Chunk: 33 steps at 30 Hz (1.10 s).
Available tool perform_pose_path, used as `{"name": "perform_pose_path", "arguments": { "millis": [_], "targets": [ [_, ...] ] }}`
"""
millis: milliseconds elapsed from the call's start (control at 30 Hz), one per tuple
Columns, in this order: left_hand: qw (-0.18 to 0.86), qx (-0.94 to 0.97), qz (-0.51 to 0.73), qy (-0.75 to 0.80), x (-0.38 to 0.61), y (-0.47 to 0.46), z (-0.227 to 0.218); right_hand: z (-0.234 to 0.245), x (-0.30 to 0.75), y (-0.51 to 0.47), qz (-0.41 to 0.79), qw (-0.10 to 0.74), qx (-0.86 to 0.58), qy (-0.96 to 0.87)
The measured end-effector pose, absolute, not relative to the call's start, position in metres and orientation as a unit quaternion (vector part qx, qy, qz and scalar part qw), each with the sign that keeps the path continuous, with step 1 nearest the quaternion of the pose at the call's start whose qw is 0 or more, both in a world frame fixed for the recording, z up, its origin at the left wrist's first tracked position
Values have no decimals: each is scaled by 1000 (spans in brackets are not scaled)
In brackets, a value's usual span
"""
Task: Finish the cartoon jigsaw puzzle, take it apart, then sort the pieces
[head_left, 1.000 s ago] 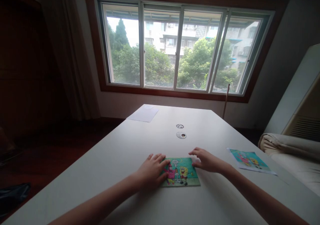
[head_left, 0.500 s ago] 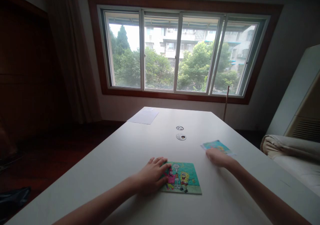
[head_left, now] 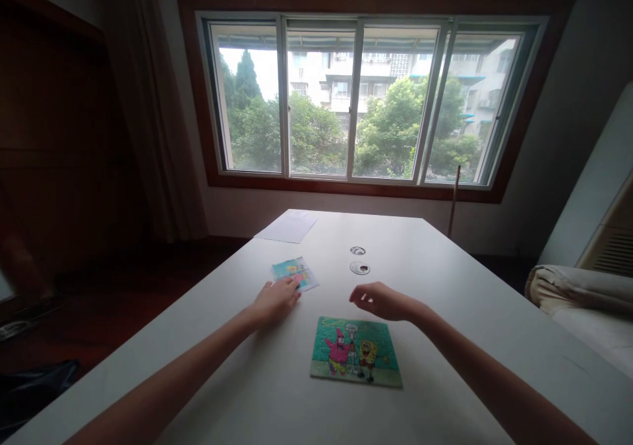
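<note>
A finished cartoon jigsaw puzzle [head_left: 355, 351] lies flat on the white table [head_left: 445, 287] in front of me. My left hand [head_left: 274, 298] rests on the near edge of a small printed picture sheet [head_left: 295, 273], left of and beyond the puzzle, with its fingers curled over the sheet. My right hand [head_left: 380, 300] hovers just above the puzzle's far edge, fingers loosely bent and apart, with nothing in it.
Two round cable ports [head_left: 359, 267] sit in the table's middle. A white paper sheet [head_left: 288, 227] lies at the far left corner. A large window [head_left: 356, 99] faces me. A sofa [head_left: 578, 300] stands at right, dark floor at left.
The picture sheet went from the table's right side to the left, beyond the puzzle. My left hand left the puzzle and now holds the sheet. My right hand came back to centre.
</note>
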<state>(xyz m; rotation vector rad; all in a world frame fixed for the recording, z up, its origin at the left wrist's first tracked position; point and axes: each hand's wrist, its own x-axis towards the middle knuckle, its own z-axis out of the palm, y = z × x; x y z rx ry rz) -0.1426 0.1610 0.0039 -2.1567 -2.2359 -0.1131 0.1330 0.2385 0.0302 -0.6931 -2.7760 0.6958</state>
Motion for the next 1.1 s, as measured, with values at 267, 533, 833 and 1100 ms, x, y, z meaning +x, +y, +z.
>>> {"name": "perform_pose_path", "arguments": {
  "millis": [267,533,833,1100],
  "targets": [
    [45,-590,-39,-805,-164,164,-2,35,181,217,176,-7,-342,-923],
    [40,-636,-80,-766,-154,165,-15,22,181,215,200,41,-367,-908],
    [54,-660,-149,-734,-125,152,5,6,172,213,257,130,-374,-882],
    [-4,-779,-163,-606,-31,131,10,-17,149,186,290,281,-344,-847]
  ]
}}
